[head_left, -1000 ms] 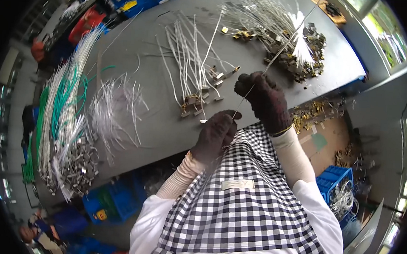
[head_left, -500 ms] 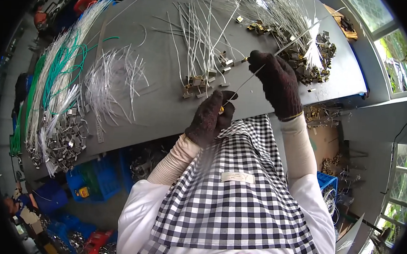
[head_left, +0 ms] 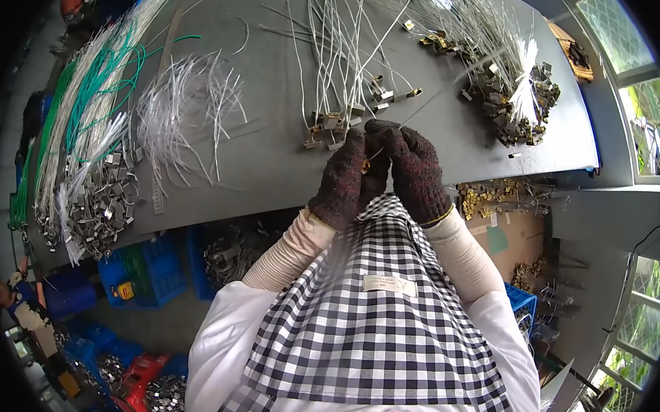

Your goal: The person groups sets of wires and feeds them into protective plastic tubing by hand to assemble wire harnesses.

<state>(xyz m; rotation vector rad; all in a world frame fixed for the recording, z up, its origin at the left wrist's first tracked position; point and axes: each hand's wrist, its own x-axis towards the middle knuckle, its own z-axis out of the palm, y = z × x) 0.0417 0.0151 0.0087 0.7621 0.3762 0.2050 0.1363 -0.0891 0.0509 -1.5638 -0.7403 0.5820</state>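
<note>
Both of my hands wear dark knitted gloves and meet at the table's near edge. My left hand (head_left: 340, 178) is closed around a small brass-coloured metal piece (head_left: 366, 166), most of it hidden by the fingers. Against its fingertips, my right hand (head_left: 421, 170) pinches a thin grey wire (head_left: 421, 109), which runs up and to the right. Whether the wire enters the metal piece cannot be seen. Just beyond my fingers lies a small group of metal blocks (head_left: 332, 121) with wire tails (head_left: 330, 53) pointing away from me.
On the right of the grey table (head_left: 265, 158) is a big heap of wired metal blocks (head_left: 524, 127), with a white tie bundle (head_left: 525, 86). To the left lie clear plastic strands (head_left: 178, 116), a metal ruler (head_left: 159, 189), green wires (head_left: 100, 97) and silver blocks (head_left: 102, 201). Blue crates (head_left: 151, 271) stand below.
My right hand has come left and down from beside the right heap to meet my left hand. A brass-ended block it was near now lies on the table. The view has shifted slightly.
</note>
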